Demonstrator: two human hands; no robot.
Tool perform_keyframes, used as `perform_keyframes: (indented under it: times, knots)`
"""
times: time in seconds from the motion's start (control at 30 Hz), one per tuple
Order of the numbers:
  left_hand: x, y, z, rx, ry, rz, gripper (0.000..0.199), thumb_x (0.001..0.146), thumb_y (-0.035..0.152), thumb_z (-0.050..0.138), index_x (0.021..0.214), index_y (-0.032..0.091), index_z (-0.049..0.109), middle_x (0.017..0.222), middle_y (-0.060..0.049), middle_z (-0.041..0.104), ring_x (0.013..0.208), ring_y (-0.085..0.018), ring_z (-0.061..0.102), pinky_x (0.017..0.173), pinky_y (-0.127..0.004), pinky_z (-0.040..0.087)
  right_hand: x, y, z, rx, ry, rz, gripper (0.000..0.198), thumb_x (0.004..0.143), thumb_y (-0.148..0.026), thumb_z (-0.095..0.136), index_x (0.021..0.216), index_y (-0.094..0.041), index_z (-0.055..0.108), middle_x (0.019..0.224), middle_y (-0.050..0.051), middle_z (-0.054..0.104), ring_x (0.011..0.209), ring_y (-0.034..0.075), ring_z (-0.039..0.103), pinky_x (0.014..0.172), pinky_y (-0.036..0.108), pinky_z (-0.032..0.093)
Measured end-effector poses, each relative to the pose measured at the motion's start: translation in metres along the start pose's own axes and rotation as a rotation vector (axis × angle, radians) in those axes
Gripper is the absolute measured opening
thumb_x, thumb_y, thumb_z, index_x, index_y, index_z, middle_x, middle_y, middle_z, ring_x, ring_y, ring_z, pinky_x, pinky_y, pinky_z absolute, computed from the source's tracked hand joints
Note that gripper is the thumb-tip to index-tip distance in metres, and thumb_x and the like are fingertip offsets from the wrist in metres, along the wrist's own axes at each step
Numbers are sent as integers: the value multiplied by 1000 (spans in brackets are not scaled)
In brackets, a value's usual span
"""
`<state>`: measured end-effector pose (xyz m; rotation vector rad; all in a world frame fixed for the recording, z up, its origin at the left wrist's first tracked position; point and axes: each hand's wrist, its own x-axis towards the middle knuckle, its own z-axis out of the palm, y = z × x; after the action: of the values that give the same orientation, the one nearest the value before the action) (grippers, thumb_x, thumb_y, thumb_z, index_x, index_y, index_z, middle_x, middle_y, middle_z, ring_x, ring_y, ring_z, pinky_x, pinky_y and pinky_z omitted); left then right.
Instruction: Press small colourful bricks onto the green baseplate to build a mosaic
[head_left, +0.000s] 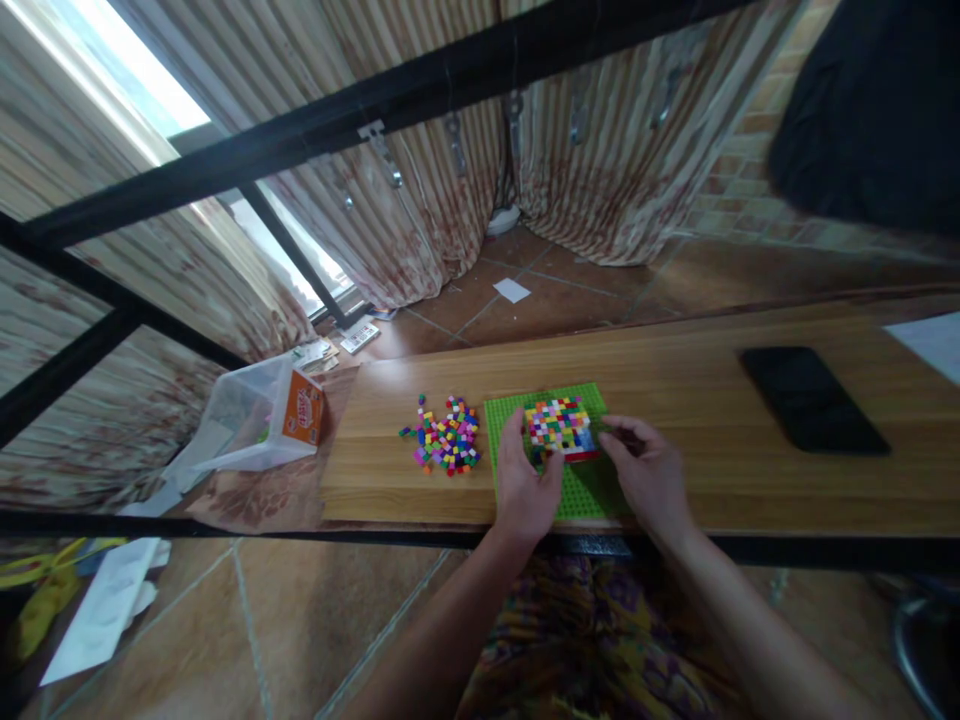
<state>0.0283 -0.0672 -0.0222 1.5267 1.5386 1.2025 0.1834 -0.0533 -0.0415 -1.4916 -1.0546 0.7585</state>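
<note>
A green studded baseplate lies on the wooden table in front of me. Many small multicoloured bricks form a tight block on it, with a red strip along its lower right edge. My left hand rests at the block's left side, thumb and fingers spread apart, with no brick visible in it. At the right edge of the plate, my right hand has thumb and fingertips pinched together beside the block. Whatever sits between those fingertips is too small to make out.
Left of the plate lies a loose pile of coloured bricks. A clear plastic bin with an orange label stands beyond the table's left end. A black tablet-like slab and white paper lie to the right. A black bar crosses above.
</note>
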Motion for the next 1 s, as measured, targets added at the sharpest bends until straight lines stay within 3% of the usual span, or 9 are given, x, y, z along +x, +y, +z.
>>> perform_keyframes:
  times: [0.13, 0.3, 0.43, 0.63, 0.83, 1.0]
  knots:
    - [7, -4, -3, -79, -57, -76, 68, 83, 21, 67, 145, 18, 42, 144, -16, 55, 133, -28, 53, 115, -48, 41, 1, 3, -5, -163, -70, -75, 30, 81, -37, 61, 101, -18, 73, 96, 9, 74, 84, 22, 67, 82, 42, 54]
    - [22, -6, -5, -115, -143, -57, 60, 84, 21, 66, 141, 18, 48, 138, -15, 60, 128, -27, 57, 111, -47, 46, -7, 2, -5, -242, -138, -113, 33, 85, -34, 53, 108, -18, 71, 107, 12, 75, 95, 25, 70, 89, 45, 53]
    - [14, -7, -12, -33, -140, 6, 53, 87, 22, 63, 137, 17, 50, 134, -15, 62, 122, -27, 61, 107, -47, 49, -8, 6, -10, -307, -156, -110, 34, 86, -37, 54, 110, -19, 71, 108, 11, 75, 96, 26, 70, 88, 44, 54]
    - [-12, -14, -60, 286, 29, 198, 30, 88, 13, 57, 117, 18, 59, 113, -11, 67, 109, -24, 63, 97, -43, 53, -7, 11, -16, -346, -133, -132, 33, 87, -44, 56, 103, -21, 74, 101, 9, 76, 89, 24, 70, 79, 37, 55]
    - [-19, -32, -114, 504, 158, 90, 16, 85, 7, 59, 93, 19, 64, 97, -7, 67, 96, -21, 64, 89, -36, 54, -10, 11, -16, -356, -123, -171, 29, 87, -44, 56, 97, -23, 74, 99, 7, 74, 88, 23, 69, 79, 37, 54]
    - [-23, -40, -123, 576, 168, 3, 11, 85, 9, 59, 86, 19, 64, 95, -6, 65, 95, -21, 64, 89, -36, 53, -9, 13, -17, -364, -122, -165, 28, 86, -44, 57, 96, -24, 73, 98, 7, 73, 88, 24, 69, 78, 37, 53]
